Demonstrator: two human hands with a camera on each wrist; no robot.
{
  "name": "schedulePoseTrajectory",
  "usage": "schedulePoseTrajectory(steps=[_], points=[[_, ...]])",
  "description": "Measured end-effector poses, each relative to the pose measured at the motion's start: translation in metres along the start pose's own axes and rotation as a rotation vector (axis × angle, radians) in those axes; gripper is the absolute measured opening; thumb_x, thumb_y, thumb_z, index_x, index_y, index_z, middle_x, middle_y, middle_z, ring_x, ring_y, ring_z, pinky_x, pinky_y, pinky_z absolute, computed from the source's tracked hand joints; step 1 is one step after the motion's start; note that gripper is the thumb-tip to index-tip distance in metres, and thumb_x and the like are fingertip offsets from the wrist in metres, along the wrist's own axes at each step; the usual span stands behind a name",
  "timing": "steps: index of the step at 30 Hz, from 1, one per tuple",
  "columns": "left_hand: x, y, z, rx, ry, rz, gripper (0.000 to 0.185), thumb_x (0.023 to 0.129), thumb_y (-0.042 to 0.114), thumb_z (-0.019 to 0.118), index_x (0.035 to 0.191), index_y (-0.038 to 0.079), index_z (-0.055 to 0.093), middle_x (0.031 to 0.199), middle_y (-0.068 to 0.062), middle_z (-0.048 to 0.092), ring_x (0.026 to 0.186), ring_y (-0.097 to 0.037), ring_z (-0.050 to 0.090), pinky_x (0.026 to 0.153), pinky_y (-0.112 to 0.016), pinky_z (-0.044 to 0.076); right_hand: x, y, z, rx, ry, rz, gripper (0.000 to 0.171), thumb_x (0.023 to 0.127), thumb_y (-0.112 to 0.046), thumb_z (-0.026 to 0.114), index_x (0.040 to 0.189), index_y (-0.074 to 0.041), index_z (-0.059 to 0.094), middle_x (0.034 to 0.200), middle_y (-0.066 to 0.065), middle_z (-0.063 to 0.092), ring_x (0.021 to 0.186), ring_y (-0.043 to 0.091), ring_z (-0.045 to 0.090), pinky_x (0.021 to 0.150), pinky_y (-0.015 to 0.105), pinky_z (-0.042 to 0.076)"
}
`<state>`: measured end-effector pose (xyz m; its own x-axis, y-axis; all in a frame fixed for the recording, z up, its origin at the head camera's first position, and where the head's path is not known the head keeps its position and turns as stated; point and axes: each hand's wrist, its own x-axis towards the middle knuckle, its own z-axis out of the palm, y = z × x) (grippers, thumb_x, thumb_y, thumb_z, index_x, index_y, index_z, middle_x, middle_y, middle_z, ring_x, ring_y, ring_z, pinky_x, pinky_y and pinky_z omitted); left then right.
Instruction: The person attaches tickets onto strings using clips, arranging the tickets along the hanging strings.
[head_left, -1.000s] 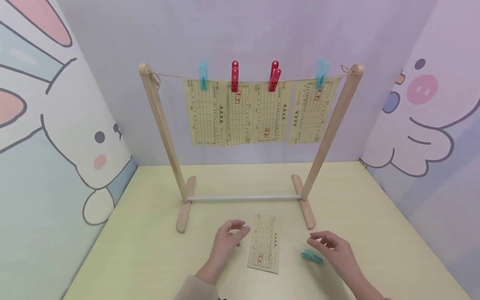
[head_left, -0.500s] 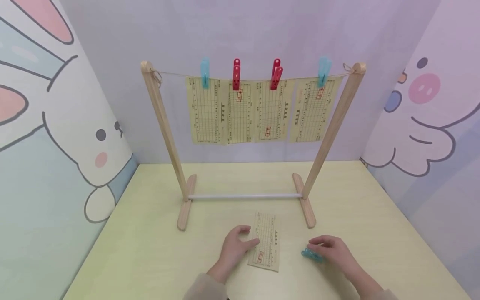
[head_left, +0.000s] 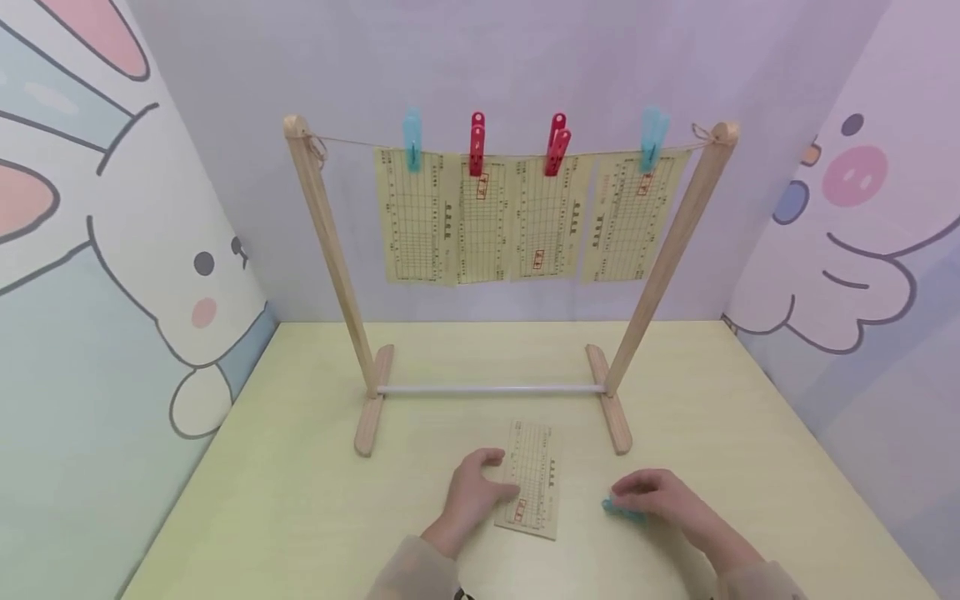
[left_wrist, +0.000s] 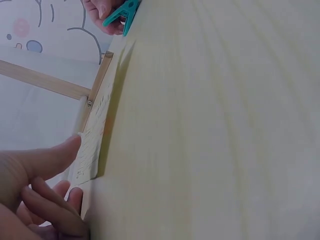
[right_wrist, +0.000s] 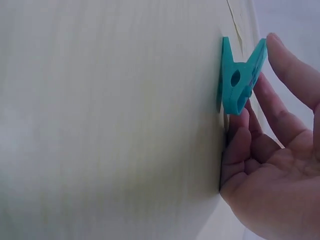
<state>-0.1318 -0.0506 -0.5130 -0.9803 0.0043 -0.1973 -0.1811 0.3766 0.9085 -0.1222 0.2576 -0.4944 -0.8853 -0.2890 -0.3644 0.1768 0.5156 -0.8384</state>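
Worktop (head_left: 300, 500), pale yellow, fills the lower frame; wooden rack (head_left: 330, 250) stands mid-frame. Paper slip (head_left: 534, 479) lies flat at lower centre, long axis running up-frame toward the rack. Left hand (head_left: 472, 496) rests on its left edge, thumb on the sheet, fingers loosely curled, nothing grasped. Just right of the slip, teal clothespin (right_wrist: 240, 80) on the worktop; right hand (head_left: 660, 496) covers it, fingertips pinching it.

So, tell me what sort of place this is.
Likely a staged tabletop booth: cartoon rabbit wall panels enclose a pale table, where a small wooden rack holds pegged paper slips.
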Motion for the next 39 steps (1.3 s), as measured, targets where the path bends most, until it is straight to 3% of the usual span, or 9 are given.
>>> schedulePoseTrajectory(steps=[6,14,26,34,39], points=[[0.0,-0.002,0.001,0.052,0.011,0.022,0.06,0.066,0.004,0.086,0.121,0.005,0.063,0.123,-0.012,0.066,0.124,-0.041,0.054,0.106,-0.058,0.041,0.002,-0.001,-0.003,0.007,-0.095,-0.045,0.034,0.092,-0.024,0.067,0.116,0.0,0.066,0.11,0.008,0.066,0.097,0.021,0.056,0.081,0.033,0.046],[-0.002,-0.001,0.0,0.109,0.027,0.033,0.059,0.064,0.0,0.085,0.12,0.007,0.064,0.12,-0.011,0.067,0.123,-0.04,0.055,0.105,-0.058,0.041,0.003,0.001,-0.003,0.02,-0.14,-0.058,0.029,0.093,-0.023,0.067,0.109,0.001,0.063,0.101,0.005,0.061,0.093,0.021,0.054,0.082,0.034,0.044],[-0.007,-0.002,-0.015,0.087,-0.019,0.003,0.052,0.069,-0.001,0.078,0.119,0.009,0.066,0.121,-0.011,0.068,0.125,-0.042,0.053,0.105,-0.063,0.038,0.002,-0.001,-0.002,0.062,-0.119,-0.024,0.028,0.093,-0.024,0.067,0.102,0.003,0.066,0.092,0.0,0.064,0.095,0.02,0.052,0.085,0.036,0.039],[-0.008,-0.005,-0.025,0.112,0.003,0.014,0.045,0.073,-0.002,0.074,0.117,0.006,0.067,0.116,-0.012,0.069,0.125,-0.043,0.053,0.105,-0.064,0.038,0.002,0.001,-0.001,0.088,-0.103,-0.019,0.023,0.093,-0.023,0.068,0.095,0.0,0.066,0.086,-0.002,0.062,0.092,0.021,0.051,0.083,0.034,0.037],[-0.006,-0.006,-0.028,0.153,0.026,0.0,0.046,0.073,0.01,0.081,0.117,0.008,0.067,0.117,-0.011,0.07,0.12,-0.04,0.057,0.101,-0.06,0.042,0.003,0.003,-0.002,0.093,-0.083,-0.015,0.02,0.091,-0.022,0.069,0.094,-0.003,0.065,0.085,-0.002,0.063,0.093,0.02,0.052,0.084,0.034,0.036]])
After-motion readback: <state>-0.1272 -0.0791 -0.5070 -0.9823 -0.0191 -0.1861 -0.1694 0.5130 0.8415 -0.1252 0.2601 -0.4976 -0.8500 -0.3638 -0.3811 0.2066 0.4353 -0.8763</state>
